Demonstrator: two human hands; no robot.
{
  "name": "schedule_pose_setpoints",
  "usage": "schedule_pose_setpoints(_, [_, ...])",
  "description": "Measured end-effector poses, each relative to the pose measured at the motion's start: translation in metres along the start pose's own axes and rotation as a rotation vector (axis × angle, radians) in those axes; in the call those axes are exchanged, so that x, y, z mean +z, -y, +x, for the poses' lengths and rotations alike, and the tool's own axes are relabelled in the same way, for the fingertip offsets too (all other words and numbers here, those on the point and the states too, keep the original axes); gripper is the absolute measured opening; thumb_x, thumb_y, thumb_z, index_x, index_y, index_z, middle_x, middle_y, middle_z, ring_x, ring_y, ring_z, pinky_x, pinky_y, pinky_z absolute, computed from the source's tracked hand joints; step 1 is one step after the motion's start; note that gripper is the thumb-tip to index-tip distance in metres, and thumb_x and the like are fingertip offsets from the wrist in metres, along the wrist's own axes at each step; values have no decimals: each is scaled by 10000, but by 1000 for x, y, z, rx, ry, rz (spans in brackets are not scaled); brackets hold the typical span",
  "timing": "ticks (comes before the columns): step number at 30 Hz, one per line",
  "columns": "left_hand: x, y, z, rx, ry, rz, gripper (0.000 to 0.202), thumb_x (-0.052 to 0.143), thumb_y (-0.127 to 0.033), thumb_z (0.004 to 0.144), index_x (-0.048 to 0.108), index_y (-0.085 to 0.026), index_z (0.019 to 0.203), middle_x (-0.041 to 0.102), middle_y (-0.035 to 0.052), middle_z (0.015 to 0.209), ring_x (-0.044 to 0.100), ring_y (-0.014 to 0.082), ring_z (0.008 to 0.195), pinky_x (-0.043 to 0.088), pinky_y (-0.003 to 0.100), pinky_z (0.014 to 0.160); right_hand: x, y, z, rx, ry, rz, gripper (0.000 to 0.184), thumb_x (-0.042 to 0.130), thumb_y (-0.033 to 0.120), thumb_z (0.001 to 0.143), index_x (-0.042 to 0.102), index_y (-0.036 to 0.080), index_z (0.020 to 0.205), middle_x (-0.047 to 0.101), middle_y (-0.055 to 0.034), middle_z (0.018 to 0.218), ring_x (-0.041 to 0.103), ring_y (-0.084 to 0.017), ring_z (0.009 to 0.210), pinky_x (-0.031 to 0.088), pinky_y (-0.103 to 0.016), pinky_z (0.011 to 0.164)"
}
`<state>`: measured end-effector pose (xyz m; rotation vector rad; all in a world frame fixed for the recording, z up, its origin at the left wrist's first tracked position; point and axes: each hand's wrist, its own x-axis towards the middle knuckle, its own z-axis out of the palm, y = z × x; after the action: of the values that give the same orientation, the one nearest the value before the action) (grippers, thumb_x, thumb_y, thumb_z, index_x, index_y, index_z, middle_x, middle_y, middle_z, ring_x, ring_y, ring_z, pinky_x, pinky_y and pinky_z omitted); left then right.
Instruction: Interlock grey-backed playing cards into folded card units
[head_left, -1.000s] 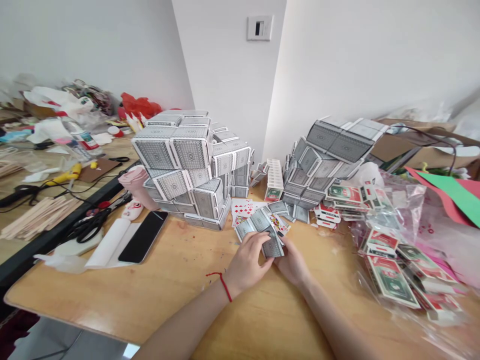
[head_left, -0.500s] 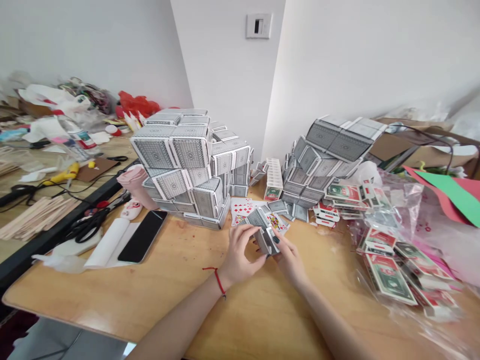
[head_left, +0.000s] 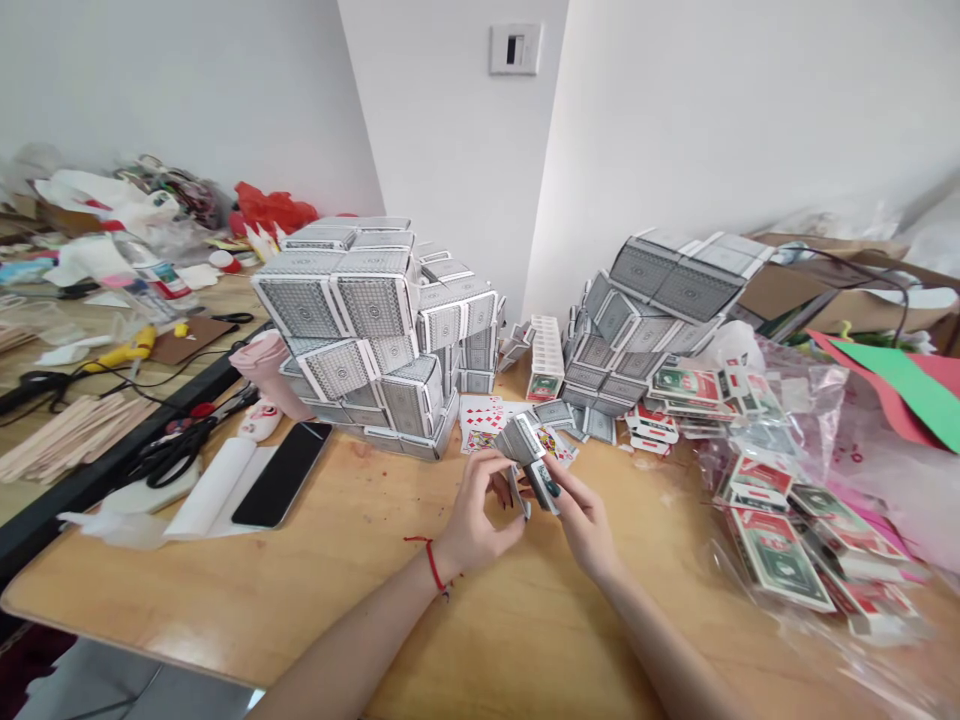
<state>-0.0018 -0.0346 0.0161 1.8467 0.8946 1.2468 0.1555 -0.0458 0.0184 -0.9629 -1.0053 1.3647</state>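
Note:
Between my hands, low over the table, is a small piece folded from grey-backed playing cards (head_left: pixel 523 440). My right hand (head_left: pixel 583 515) is closed around its right side, thumb along the edge. Thumb and fingers of my left hand (head_left: pixel 480 510) pinch a playing card (head_left: pixel 517 490) at the piece's left side; whether that card is joined to the piece I cannot tell. Just behind, loose face-up playing cards (head_left: pixel 480 412) lie on the table (head_left: pixel 360 560). Large blocks built of folded cards (head_left: pixel 375 310) stand at back left, and a similar stack (head_left: pixel 622 330) at back right.
A black phone (head_left: pixel 282 474), white paper (head_left: pixel 214 490) and black scissors (head_left: pixel 176 445) lie on the left. Several green and red card boxes (head_left: pixel 776 555) sit among clear plastic on the right. A long row of white boxes (head_left: pixel 546 355) stands between the stacks.
The folded card piece has turned more upright in my right hand. My left hand has drawn a card slightly away from its left side, opening a gap.

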Motion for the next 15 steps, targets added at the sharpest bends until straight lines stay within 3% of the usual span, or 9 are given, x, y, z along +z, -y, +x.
schedule_pose_setpoints(9, [-2,-1,4,9,57,120,545,553,-88,671,397,-224,1175,384,94,1145,518,127,773,497,315,713,4,0,1,-200,-15,-290,312,566,323,764,616,277,1069,538,-60,1168,411,-253,1149,324,-400,965])
schedule_pose_setpoints(15, [-4,0,4,43,21,263,509,546,-123,713,411,-248,1188,389,95,1162,500,194,971,485,352,786,3,-7,0,-294,41,-391,353,517,281,800,551,252,1150,486,-91,1180,453,-242,1101,374,-410,927])
